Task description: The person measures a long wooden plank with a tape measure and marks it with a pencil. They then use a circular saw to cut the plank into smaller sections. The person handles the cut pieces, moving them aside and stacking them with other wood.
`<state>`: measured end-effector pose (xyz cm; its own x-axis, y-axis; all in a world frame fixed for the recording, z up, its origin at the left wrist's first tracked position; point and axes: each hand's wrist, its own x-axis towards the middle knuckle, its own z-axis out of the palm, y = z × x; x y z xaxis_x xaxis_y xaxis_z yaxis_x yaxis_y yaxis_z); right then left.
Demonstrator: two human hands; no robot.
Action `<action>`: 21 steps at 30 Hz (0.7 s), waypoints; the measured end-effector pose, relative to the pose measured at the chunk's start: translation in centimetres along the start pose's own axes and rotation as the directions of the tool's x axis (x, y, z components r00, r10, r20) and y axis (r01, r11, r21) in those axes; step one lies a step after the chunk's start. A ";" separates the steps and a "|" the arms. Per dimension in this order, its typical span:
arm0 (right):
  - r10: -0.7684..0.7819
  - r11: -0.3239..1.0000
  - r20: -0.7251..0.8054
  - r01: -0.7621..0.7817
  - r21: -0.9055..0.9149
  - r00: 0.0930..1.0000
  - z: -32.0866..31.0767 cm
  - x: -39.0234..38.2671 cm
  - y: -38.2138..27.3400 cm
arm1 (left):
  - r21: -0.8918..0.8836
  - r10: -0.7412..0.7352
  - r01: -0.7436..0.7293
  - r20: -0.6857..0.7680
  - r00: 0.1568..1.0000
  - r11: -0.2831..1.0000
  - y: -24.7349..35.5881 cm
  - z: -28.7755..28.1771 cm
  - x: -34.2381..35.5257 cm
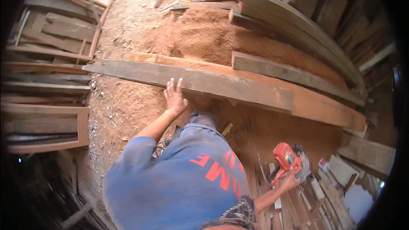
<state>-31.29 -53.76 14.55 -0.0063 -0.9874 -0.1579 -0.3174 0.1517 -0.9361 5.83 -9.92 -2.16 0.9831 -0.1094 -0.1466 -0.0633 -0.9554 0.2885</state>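
Note:
A long grey-brown plank [226,85] lies crosswise ahead of me over an orange board [324,108]. My left hand [174,98] rests at the plank's near edge, fingers stretched and apart, the fingertips against its face. Low at the right, my right hand [286,181] grips a red power saw [286,156] with a dark blade guard, held away from the plank. A cord [262,170] hangs beside the saw. My blue T-shirt fills the lower middle.
Several long beams [281,17] lie on sawdust [187,30] at upper right, with a shorter beam [289,75] behind the plank. Wooden frames and boards [59,34] are stacked along the left. Offcuts [324,196] and a small white container [324,164] lie at lower right.

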 end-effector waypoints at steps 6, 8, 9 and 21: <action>-0.083 0.995 -0.078 0.078 -0.063 0.993 0.1 0.5 0.0 | -0.058 -0.009 0.003 -0.098 0.995 0.998 -3.8 -1.4 -1.0; -0.073 0.997 -0.036 0.074 0.034 0.997 1.1 -0.1 -1.0 | -0.068 0.038 -0.049 -0.147 0.988 0.996 -4.6 -1.2 0.2; -0.071 0.997 -0.055 0.073 0.037 0.996 1.3 -0.2 -1.0 | -0.076 0.065 -0.079 -0.175 0.982 0.994 -4.6 -1.1 1.3; -0.103 0.977 -0.315 0.036 -0.211 0.944 0.6 0.2 1.1 | -0.164 0.540 -0.561 -0.154 0.827 0.812 11.6 0.1 20.6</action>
<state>-31.07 -53.73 13.33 -0.2718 -0.9612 0.0466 -0.5106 0.1030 -0.8536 25.39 -23.26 -1.89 0.8056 -0.5643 0.1806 -0.5743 -0.6690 0.4717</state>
